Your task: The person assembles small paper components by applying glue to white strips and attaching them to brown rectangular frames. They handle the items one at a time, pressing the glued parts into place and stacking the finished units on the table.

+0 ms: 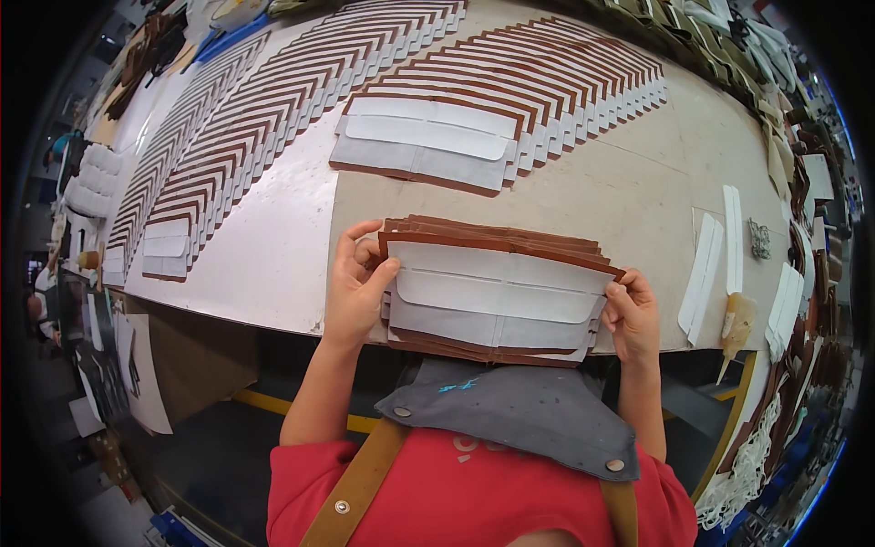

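Both hands hold one stack [497,296] of flat brown-edged pieces with pale grey and white linings, lifted just above the near edge of the table [629,191]. The left hand [354,287] is closed on the stack's left end, thumb pressed on the top piece and fingers curled behind. The right hand [629,314] pinches the right end, thumb on top at the corner — a grip at both ends that seems meant to keep the loose pieces squared and stop them sliding apart.

The stack is slightly fanned, brown edges stepping back toward the far side, so each piece shows a strip of its border. It sits in front of the person's grey apron bib [519,415], tilted toward the face.

Beyond it, rows [510,73] of the same pieces lie overlapped on the table like shingles, each one showing only its brown rim; that layout probably leaves every edge exposed while saving space. More rows [228,118] run off to the left. To the right lie white strips [715,260] and a small brush [734,324], near the table's edge within reach of the right hand.
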`<state>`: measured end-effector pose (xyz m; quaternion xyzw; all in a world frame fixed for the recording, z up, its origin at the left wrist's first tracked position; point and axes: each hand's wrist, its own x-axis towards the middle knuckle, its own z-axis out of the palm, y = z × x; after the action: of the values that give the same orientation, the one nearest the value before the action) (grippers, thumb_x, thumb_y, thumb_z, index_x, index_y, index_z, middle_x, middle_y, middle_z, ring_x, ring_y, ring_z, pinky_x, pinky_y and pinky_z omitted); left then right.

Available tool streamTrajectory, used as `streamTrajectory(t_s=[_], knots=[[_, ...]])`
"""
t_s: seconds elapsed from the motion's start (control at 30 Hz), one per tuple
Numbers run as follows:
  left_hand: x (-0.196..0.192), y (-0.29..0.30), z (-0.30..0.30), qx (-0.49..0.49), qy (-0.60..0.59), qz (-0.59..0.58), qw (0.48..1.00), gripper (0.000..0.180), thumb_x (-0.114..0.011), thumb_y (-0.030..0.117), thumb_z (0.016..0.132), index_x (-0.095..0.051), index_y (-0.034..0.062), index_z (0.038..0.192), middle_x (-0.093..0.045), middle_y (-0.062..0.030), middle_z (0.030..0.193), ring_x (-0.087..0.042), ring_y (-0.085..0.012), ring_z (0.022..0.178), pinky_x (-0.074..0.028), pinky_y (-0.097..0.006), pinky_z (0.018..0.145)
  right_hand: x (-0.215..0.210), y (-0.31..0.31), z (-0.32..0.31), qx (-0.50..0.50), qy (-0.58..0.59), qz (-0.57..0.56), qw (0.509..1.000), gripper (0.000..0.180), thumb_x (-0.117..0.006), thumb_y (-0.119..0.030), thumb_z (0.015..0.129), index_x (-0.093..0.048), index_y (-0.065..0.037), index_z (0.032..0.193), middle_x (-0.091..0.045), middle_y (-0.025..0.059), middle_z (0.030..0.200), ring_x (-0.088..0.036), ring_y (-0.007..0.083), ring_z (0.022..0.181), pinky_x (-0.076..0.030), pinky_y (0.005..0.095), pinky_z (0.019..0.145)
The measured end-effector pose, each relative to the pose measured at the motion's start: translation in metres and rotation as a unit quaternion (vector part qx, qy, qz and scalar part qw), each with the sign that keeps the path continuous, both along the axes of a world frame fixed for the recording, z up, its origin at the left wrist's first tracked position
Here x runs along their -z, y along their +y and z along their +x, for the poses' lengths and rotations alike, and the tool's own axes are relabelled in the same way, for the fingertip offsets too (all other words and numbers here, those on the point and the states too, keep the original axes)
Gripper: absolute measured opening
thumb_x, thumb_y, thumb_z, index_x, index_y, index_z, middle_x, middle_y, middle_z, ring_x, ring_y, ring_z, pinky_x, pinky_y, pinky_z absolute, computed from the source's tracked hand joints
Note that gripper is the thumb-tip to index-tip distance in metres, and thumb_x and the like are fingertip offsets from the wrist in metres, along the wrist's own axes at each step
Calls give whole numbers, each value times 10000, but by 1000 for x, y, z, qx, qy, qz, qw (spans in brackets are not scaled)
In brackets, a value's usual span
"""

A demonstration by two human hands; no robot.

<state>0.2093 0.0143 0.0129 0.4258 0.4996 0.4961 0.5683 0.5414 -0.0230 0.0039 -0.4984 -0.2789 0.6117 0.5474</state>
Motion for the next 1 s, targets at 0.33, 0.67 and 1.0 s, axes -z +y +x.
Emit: streamTrajectory(t_s=[0.33, 0.67, 1.0], knots=[[5, 0, -3, 10, 1, 23, 1000, 428, -521, -33, 834, -403, 51, 1236, -541, -41, 907, -493, -98, 853, -401, -256, 805, -6, -1, -7, 10, 1, 6, 1000, 93, -577, -4, 854, -513, -70, 857, -505, -3, 723, -419, 36, 486, -342, 194, 403], [11, 11, -17, 22, -49, -31, 998, 378, -516, -53, 830, -415, 35, 1183, -549, -31, 921, -495, -92, 858, -387, -228, 773, -14, 9, -17, -4, -11, -45, 999, 77, -558, -67, 882, -513, -62, 820, -490, -18, 671, -414, 32, 455, -336, 185, 390], [-3, 27, -65, -30, 41, -20, 998, 381, -508, -40, 828, -382, 15, 1183, -565, -54, 899, -514, -93, 833, -410, -231, 773, -26, 41, -56, -165, -77, -81, 980, 143, -590, -148, 877, -535, -40, 803, -542, 6, 667, -439, 34, 429, -342, 179, 367]])
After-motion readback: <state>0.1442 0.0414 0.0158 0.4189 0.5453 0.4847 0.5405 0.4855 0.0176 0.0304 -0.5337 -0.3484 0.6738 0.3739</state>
